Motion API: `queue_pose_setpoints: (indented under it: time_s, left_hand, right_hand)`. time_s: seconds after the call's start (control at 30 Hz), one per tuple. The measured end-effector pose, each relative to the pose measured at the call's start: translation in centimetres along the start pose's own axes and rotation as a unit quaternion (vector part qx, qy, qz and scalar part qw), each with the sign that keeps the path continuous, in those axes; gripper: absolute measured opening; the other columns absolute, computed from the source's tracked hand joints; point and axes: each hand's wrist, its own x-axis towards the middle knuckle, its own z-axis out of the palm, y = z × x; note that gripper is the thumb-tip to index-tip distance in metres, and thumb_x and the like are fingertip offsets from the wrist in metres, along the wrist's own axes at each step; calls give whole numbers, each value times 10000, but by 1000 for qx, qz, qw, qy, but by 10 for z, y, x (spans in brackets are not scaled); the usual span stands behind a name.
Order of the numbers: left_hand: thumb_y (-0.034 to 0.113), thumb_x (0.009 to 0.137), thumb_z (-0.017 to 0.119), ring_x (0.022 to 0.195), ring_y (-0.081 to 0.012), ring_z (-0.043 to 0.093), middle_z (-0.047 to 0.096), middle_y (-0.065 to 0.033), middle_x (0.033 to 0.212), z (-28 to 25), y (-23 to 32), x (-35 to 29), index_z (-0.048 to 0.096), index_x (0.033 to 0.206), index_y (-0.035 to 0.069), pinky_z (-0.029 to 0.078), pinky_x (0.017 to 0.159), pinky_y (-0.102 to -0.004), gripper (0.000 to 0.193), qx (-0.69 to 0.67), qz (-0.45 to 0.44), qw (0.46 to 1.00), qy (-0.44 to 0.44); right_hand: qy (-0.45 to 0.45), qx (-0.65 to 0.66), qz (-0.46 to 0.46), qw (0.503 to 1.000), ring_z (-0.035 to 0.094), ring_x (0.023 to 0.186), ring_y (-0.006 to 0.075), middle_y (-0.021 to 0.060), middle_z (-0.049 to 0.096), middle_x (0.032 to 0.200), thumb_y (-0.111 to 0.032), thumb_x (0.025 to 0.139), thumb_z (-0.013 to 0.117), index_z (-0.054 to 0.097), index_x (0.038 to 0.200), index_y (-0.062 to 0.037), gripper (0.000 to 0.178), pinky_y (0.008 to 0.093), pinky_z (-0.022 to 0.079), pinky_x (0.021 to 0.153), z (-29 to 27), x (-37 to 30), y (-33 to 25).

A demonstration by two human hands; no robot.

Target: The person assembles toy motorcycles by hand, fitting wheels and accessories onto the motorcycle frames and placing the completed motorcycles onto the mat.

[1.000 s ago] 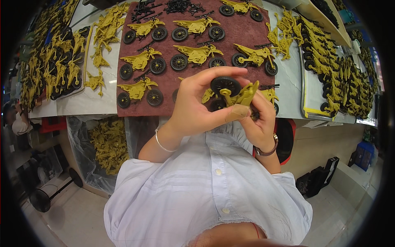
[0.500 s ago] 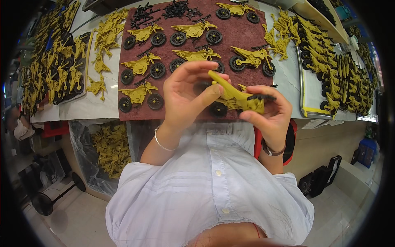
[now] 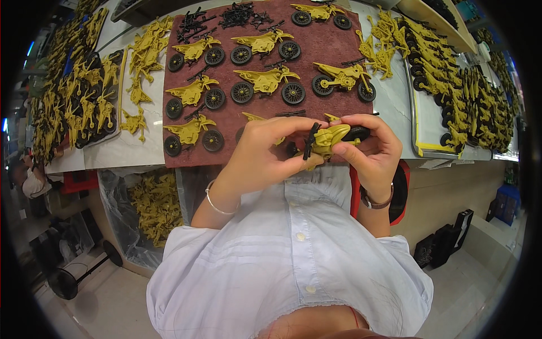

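Observation:
Both my hands hold one yellow toy motorcycle (image 3: 330, 137) with black parts, just over the front edge of the cloth. My left hand (image 3: 264, 148) grips its left end, where a black handlebar (image 3: 311, 141) stands out between thumb and fingers. My right hand (image 3: 370, 141) is closed round the other end, fingers behind and thumb in front, beside a black wheel (image 3: 355, 134). Behind the hands, rows of yellow toy motorcycles (image 3: 265, 80) with black wheels lie on the dark red cloth (image 3: 226, 116). Another one is partly hidden by my left hand.
Black handlebar pieces (image 3: 240, 16) are heaped at the cloth's far edge. Loose yellow parts (image 3: 148, 48) lie left of the cloth, more (image 3: 385, 42) to its right. A tray (image 3: 420, 127) of motorcycles stands at right. Below the table, a plastic-lined bin (image 3: 155, 206) holds yellow parts.
The held motorcycle has been turned round: its handlebar was at my right hand and is now at my left. My left hand has come down a little.

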Motion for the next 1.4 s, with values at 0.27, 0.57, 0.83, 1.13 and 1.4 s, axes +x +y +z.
queue_pose_setpoints:
  time_s: [0.27,0.57,0.83,1.13,1.4]
  left_hand:
    - [80,672,722,781,-211,630,637,-118,879,13,-7,-3,602,982,-12,481,672,-281,345,69,104,988,92]
    - [62,699,705,878,-157,619,640,-115,971,8,-7,-4,599,1047,-10,484,733,-251,370,-53,32,996,57]
    - [12,808,607,849,-154,609,614,-141,1003,11,-3,-5,523,1090,-126,512,720,-258,325,-294,-22,954,47]
    - [-18,797,607,896,-170,600,601,-170,1034,15,-8,-8,503,1105,-139,504,768,-273,347,-286,-24,957,38]
    - [-78,729,651,900,-162,596,607,-151,1006,19,-12,-12,514,1083,-110,493,789,-272,381,-241,3,967,80]
  right_hand:
    - [47,10,-5,999,584,862,130,99,592,960,72,675,709,541,1027,51,391,244,485,759,8,-5,1]
    - [37,-4,-69,997,579,887,134,114,592,979,66,658,725,476,1107,40,514,247,488,767,8,1,5]
    - [26,117,-30,992,572,943,145,125,585,1041,22,720,696,463,1138,62,481,251,488,773,6,-5,2]
    - [95,4,-72,993,585,851,107,102,607,988,-16,819,609,542,1067,71,272,214,488,716,15,-10,2]
    - [44,-18,-70,996,560,921,123,112,591,1026,-98,846,602,520,1108,61,318,237,452,785,13,-9,5]
